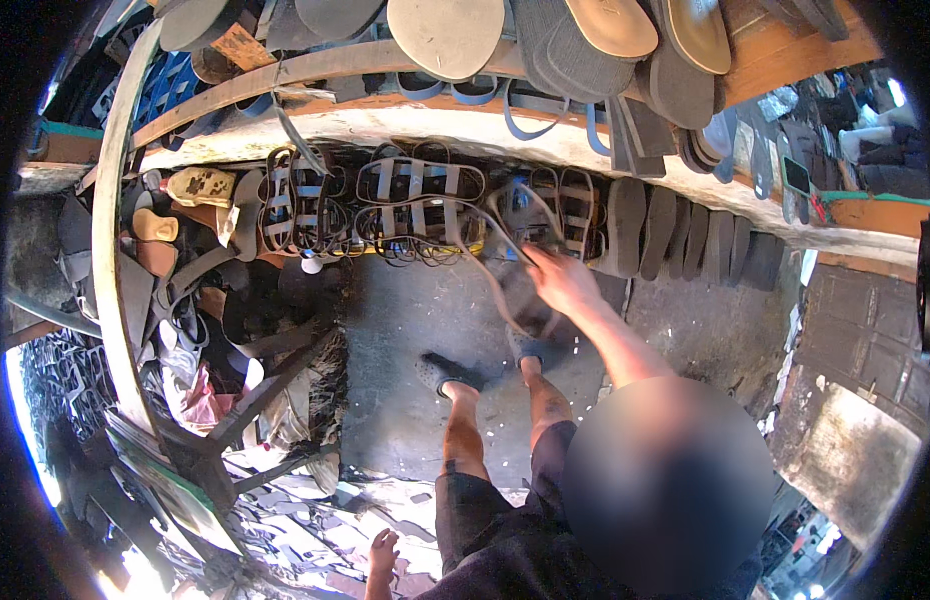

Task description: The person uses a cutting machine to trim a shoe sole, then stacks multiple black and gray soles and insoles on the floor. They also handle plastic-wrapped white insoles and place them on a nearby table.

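My right hand reaches forward, its fingers closed on long looped grey-brown strips, smeared by motion. The loops hang over the floor in front of my feet. Just beyond this hand is a row of strapped sandal-like pieces, dark looped outlines crossed by pale bands. Low at my left side, my left hand hangs with loosely bent fingers; no object shows in it. A blurred disc covers part of my right shoulder and upper arm.
Dark soles stand in a row at the right, below a shelf edge piled with soles and tan insoles. A wooden post and a stool-like frame stand left, among scraps. Pale offcuts litter the floor.
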{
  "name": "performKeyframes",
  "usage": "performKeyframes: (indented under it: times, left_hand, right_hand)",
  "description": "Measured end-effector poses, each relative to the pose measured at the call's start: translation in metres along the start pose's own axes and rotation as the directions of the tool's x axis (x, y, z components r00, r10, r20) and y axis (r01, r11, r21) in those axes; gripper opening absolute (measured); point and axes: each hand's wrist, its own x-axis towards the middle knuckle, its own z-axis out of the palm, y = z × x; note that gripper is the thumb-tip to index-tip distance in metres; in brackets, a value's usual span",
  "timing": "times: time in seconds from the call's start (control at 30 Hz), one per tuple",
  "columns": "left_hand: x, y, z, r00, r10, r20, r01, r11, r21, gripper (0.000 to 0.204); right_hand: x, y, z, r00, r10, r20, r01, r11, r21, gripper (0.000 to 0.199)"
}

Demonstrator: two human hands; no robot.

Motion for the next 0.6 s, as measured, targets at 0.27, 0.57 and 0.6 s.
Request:
performKeyframes:
  times: [0.27, 0.57, 0.6]
  left_hand:
    - [-0.003, -0.041, 0.100, 0.993, -0.112, -0.026, 0.114, 0.933, 0.341, 0.055]
    - [-0.034, -0.084, 0.168, 0.982, -0.184, -0.040, 0.187, 0.980, 0.069, 0.056]
    - [-0.036, -0.090, 0.170, 0.981, -0.188, -0.048, 0.190, 0.981, 0.043, 0.056]
  right_hand:
    - [0.049, 0.159, 0.002, 0.945, -0.190, 0.267, 0.283, 0.884, -0.371, 0.043]
    - [0.100, 0.148, 0.035, 0.970, -0.202, 0.133, 0.238, 0.898, -0.369, 0.050]
    - [0.100, 0.134, 0.030, 0.979, -0.196, 0.050, 0.201, 0.917, -0.343, 0.049]
